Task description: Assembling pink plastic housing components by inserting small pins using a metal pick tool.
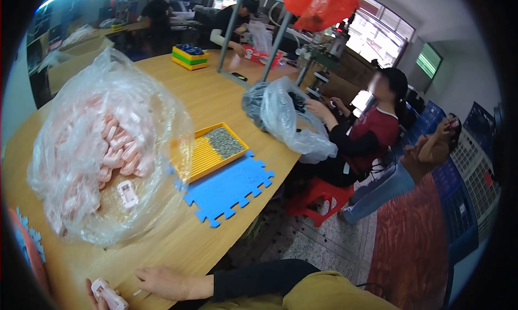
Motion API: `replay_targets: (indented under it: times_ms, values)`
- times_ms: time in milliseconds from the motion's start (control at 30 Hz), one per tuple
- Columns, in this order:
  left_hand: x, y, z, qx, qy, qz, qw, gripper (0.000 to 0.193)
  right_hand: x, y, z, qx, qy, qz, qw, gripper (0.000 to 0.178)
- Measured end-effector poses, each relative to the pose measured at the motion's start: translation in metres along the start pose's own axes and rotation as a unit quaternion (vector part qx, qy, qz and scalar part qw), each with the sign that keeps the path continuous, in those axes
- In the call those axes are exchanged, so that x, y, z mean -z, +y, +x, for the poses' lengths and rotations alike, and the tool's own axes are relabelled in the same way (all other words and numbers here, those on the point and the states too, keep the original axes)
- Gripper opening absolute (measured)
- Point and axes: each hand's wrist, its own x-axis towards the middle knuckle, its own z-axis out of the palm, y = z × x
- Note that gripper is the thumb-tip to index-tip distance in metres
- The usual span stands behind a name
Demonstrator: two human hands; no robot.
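At the lower left edge, my left hand (93, 298) grips a pale pink plastic casing (109, 296) with a rounded end and small openings. My right hand (167, 283) rests on the wooden table just to the right, fingers stretched out and apart, holding nothing I can see. A small white strip (137, 292) lies on the wood by its fingers. Beyond both hands spreads a large clear plastic bag (154, 102), full of similar pink casings (120, 148). One pale casing with a rectangular recess (128, 195) lies at the bag's mouth.
A yellow tray (220, 162) of small grey metal parts sits by a blue foam mat (232, 187). On the right, a person in red and black (372, 132) handles a grey plastic bag (286, 113). A red stool (318, 199) stands beside the table (178, 242).
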Motion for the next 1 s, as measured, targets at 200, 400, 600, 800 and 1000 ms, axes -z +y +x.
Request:
replay_targets:
  times_ms: [200,400,600,800,1000]
  values:
    - [-0.017,0.011,-0.005,0.011,0.007,0.008,1.000,0.057,0.055,-0.016,-0.030,0.078,-0.043,-0.071,0.994,0.023]
    - [-0.022,0.006,0.002,0.011,-0.018,-0.003,1.000,0.055,0.054,-0.009,-0.065,0.137,0.064,-0.043,0.988,0.017]
    - [-0.031,-0.012,0.002,0.016,-0.036,0.002,0.999,0.047,0.051,0.009,-0.076,0.196,0.093,0.013,0.976,0.015]
    - [-0.041,-0.037,-0.014,0.112,-0.184,0.061,0.975,0.023,0.073,-0.001,-0.055,0.095,0.214,0.086,0.968,0.017]
    - [-0.081,-0.048,-0.014,0.125,-0.111,0.009,0.986,0.028,0.094,-0.005,-0.044,0.112,0.221,0.033,0.968,0.021]
